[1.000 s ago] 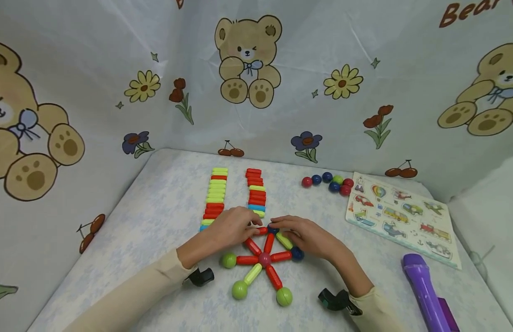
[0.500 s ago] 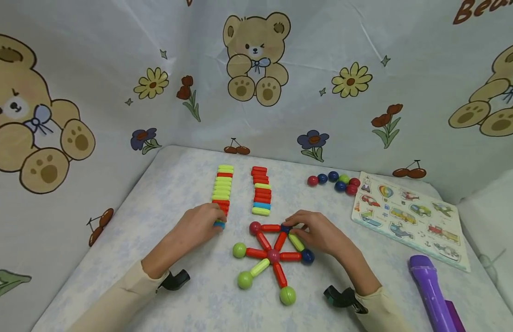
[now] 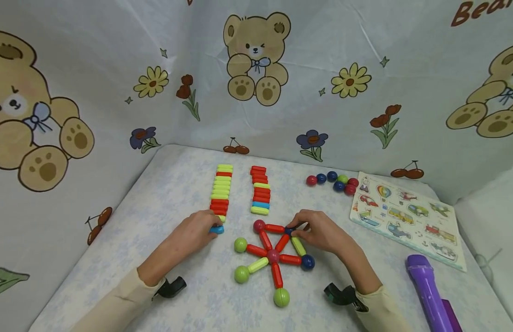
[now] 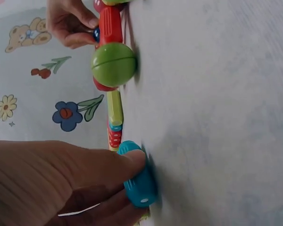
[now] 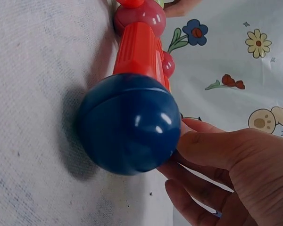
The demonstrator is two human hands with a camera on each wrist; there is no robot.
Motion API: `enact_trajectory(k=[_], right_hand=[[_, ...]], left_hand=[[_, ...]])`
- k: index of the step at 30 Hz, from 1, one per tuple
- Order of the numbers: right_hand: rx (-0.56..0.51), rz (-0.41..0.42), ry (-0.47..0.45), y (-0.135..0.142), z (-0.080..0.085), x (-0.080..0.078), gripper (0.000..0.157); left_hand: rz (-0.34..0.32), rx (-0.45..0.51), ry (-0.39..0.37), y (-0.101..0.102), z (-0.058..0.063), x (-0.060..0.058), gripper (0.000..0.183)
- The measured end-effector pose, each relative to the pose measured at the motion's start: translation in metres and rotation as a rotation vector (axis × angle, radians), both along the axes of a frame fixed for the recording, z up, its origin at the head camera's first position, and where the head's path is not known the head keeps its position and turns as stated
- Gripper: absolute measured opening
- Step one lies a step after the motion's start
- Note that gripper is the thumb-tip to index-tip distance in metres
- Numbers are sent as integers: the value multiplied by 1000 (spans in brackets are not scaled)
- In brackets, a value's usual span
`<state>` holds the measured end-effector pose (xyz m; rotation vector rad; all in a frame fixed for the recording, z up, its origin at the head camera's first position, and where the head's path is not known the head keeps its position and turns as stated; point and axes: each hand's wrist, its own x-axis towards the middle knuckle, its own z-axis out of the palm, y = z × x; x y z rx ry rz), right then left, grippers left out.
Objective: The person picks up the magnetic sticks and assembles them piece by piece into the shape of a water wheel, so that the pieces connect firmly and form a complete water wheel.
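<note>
Blue plastic shows at the fingertips of the left hand [image 3: 194,231]: it pinches a short blue stick [image 3: 217,229] between thumb and fingers, at the near end of the left row of sticks [image 3: 221,187]. If this stick touches the table [image 3: 198,299], I cannot tell. From the left hand toward the right, a strip of the pale table surface lies before the star [image 3: 273,256]; on the other side, the surface extends to the slanting left edge.

The left hand has its back turned up, and its arm comes from the near left. The right hand [image 3: 319,231] comes from the near right, thumb and finger narrow on a dark blue ball [image 3: 289,231] at the far right corner of the star.

The star lies between the two hands, near the middle of the table. Six sticks go out from its central pink ball, each with a ball at the outer end; two more sticks join three of these outer balls along the far right side.

Beyond the star stands the right row of sticks [image 3: 260,191], beside the left row and apart from it. Farther right, some loose balls [image 3: 338,186] are near a picture board [image 3: 406,221]. Nearer, a purple microphone [image 3: 426,290] lies to the right of the right arm. Behind the far edge hangs a bear-printed curtain [image 3: 281,124].
</note>
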<state>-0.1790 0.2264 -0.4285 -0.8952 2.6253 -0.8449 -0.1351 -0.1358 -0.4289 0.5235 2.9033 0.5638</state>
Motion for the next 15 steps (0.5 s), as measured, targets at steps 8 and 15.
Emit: enact_trajectory(k=[8,15], right_hand=[[-4,6,-7,-1,-1,-1,18],[-6,3,-5,1,-1,-1,17]], left_hand=[[7,105,23,20,5,0,19],[14,253,-29,44,12,-6,35]])
